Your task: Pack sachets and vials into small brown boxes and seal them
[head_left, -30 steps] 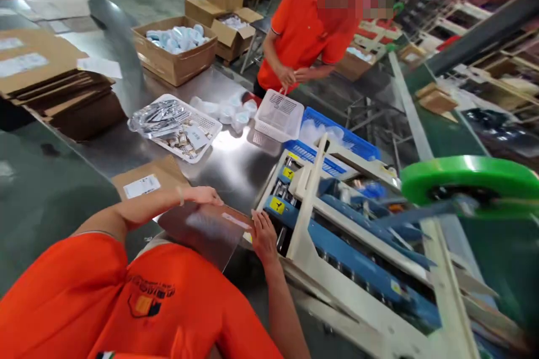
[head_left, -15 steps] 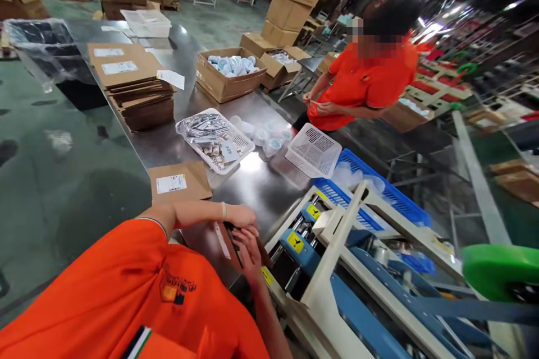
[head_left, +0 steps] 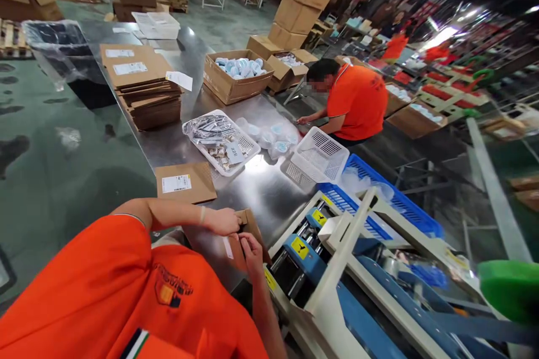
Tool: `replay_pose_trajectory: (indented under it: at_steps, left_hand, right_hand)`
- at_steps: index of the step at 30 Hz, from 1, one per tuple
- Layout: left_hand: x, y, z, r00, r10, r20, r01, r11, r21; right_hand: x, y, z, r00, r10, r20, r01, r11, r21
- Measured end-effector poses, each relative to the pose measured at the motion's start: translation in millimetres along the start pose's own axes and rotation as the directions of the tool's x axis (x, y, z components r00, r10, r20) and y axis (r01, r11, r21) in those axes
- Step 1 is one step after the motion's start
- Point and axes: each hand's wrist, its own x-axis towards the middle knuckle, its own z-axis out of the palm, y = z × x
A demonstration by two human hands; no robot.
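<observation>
A small brown cardboard box (head_left: 257,231) with a white label lies at the table's near edge, one flap raised and a dark opening showing. My left hand (head_left: 224,221), with a pale band at the wrist, reaches across from the left, its fingers closed on the box's edge. Beside it, my right hand (head_left: 251,248) pinches at the same edge, fingertips close to the left hand's. The box's inside is mostly hidden by my hands. A flattened carton (head_left: 197,182) with a label lies just beyond my left forearm.
On the metal table (head_left: 269,196) are a white tray (head_left: 251,152) of bagged parts, clear-wrapped pieces (head_left: 269,139), a white basket (head_left: 322,151), stacked flat cartons (head_left: 154,104) and an open carton (head_left: 236,90). A roller machine (head_left: 337,269) flanks my right hand. A co-worker (head_left: 357,101) bends beyond.
My hands have shifted on the box, and its flap now stands visible beyond the fingers. My right fingers have drawn into a pinch. The co-worker has bent down.
</observation>
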Motion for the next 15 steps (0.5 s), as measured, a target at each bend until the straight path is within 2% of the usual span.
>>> replay_pose_trajectory:
  at_steps: [2, 3, 5, 7, 10, 12, 14, 15]
  left_hand:
    - [17, 3, -0.4, 0.993, 0.075, 0.093, -0.079, 0.996, 0.037]
    - [23, 4, 0.1, 0.995, 0.072, 0.067, -0.076, 0.996, 0.051]
    - [27, 5, 5.0, 0.999, 0.025, -0.036, -0.022, 0.998, 0.061]
    - [24, 3, 15.5, 0.989, -0.076, -0.128, 0.08, 0.997, 0.024]
    - [18, -5, 34.2, 0.937, -0.268, -0.223, 0.242, 0.961, -0.136]
    - [19, -12, 42.3, 0.917, -0.311, -0.248, 0.233, 0.926, -0.298]
    - [21, -19, 44.9, 0.904, -0.345, -0.253, 0.2, 0.863, -0.465]
    - [21, -23, 44.5, 0.884, -0.393, -0.254, 0.211, 0.818, -0.535]
  right_hand:
    - [8, -3, -18, 1.0, 0.019, 0.011, -0.018, 0.997, -0.077]
    - [11, -5, -29, 0.999, 0.003, -0.04, -0.009, 0.989, -0.149]
    - [16, -7, -47, 0.971, -0.077, -0.224, -0.001, 0.944, -0.331]
    - [14, -7, -52, 0.936, -0.117, -0.332, -0.063, 0.873, -0.484]
    - [3, -1, -23, 0.971, 0.001, -0.241, -0.158, 0.759, -0.632]
    - [-7, 7, 3, 0.98, 0.057, -0.192, -0.175, 0.705, -0.687]
    - [-11, 13, 15, 0.969, 0.035, -0.246, -0.197, 0.711, -0.674]
    - [-10, 15, 15, 0.953, 0.023, -0.301, -0.216, 0.747, -0.629]
